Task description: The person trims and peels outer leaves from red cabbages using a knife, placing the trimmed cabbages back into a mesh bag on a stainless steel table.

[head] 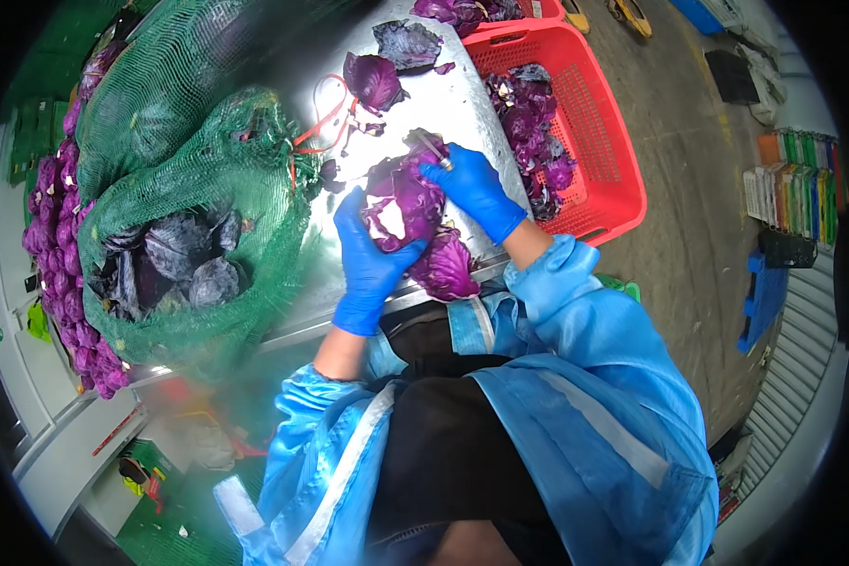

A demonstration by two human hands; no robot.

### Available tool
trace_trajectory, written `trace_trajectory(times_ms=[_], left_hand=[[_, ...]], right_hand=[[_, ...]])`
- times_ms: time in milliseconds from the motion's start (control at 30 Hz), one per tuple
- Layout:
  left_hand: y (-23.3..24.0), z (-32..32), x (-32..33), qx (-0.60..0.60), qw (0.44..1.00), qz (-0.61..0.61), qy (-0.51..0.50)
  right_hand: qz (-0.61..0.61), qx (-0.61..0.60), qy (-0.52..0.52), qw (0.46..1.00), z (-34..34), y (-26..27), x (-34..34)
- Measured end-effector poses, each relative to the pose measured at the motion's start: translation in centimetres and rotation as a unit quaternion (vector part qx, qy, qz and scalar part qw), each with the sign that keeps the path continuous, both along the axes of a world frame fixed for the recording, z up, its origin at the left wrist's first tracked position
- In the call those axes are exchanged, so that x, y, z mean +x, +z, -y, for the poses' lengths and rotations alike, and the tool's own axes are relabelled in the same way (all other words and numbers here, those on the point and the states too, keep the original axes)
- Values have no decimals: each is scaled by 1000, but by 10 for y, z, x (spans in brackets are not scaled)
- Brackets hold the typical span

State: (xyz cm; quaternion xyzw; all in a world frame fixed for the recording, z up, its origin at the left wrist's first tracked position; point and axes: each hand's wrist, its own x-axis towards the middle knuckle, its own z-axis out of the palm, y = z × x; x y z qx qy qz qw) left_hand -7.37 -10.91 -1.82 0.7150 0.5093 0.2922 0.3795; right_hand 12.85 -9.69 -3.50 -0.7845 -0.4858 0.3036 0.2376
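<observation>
My left hand (370, 258), in a blue glove, grips a red cabbage (417, 205) from its near left side. A pale cut patch shows on the cabbage beside my thumb and fingers. In my gloved right hand (474, 187) is a small knife (435, 152), its narrow blade lying against the far right part of the cabbage. A loose red cabbage leaf (446, 265) rests at the table's near edge, just under the held head. Beneath both hands lies a shiny metal table (460, 99). My right fingertips are partly hidden behind the knife handle and leaves.
Left on the table, a green mesh sack (276, 233) gapes open over dark red cabbages (184, 247). Fuller mesh sacks (163, 92) and stacked trimmed cabbages (60, 247) stand beyond it. Loose leaves (375, 81) and a red tie (325, 131) lie farther back. A red basket (612, 170) holds leaves at right.
</observation>
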Motion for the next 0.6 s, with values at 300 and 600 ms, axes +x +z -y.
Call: trace_trajectory(times_ms=[300, 600], left_hand=[[41, -52, -14, -14, 960, -45, -274], [51, -11, 32, 20, 998, -64, 4]], right_hand=[[-39, 97, 128, 986, 29, 50, -1], [-141, 15, 86, 986, 32, 44, -19]])
